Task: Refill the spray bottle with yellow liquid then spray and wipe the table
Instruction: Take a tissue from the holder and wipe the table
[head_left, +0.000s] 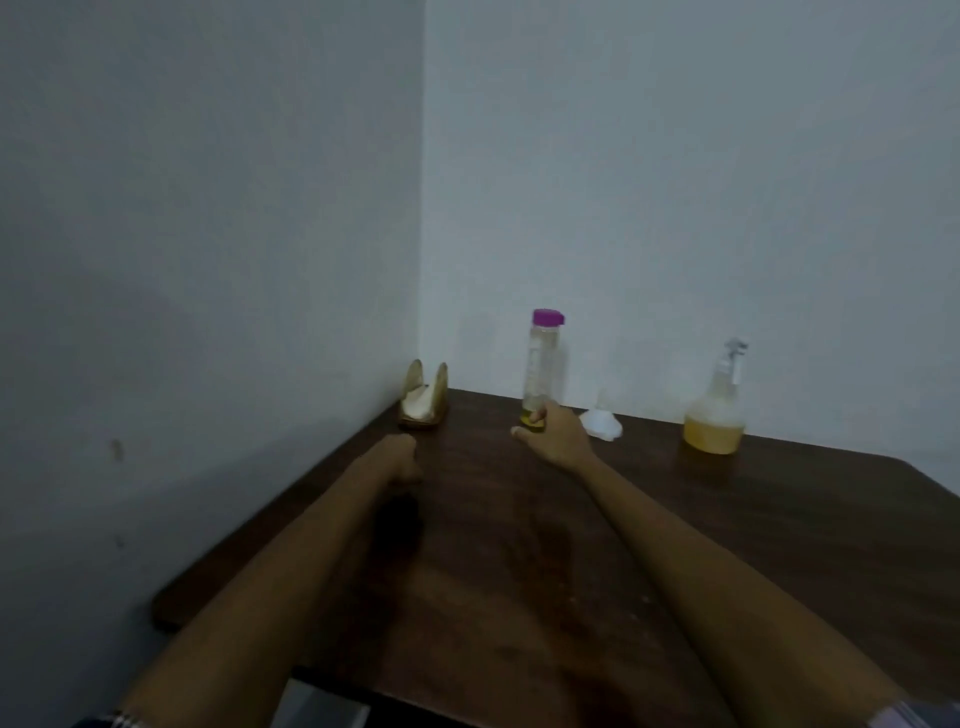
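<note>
A tall clear bottle (542, 364) with a purple cap stands upright near the back wall, a little yellow liquid at its bottom. My right hand (556, 434) wraps its fingers round the base of this bottle. The spray bottle (716, 410), with a white trigger head and yellow liquid filling its lower part, stands at the back right, apart from both hands. A white funnel (601, 422) lies on the table between the two bottles, just right of my right hand. My left hand (402, 460) is a closed fist resting on the dark wooden table (519, 571), holding nothing visible.
A wooden napkin holder (424, 400) with white napkins stands in the back left corner against the wall. Grey walls meet behind the table. The table's left edge runs diagonally past my left forearm.
</note>
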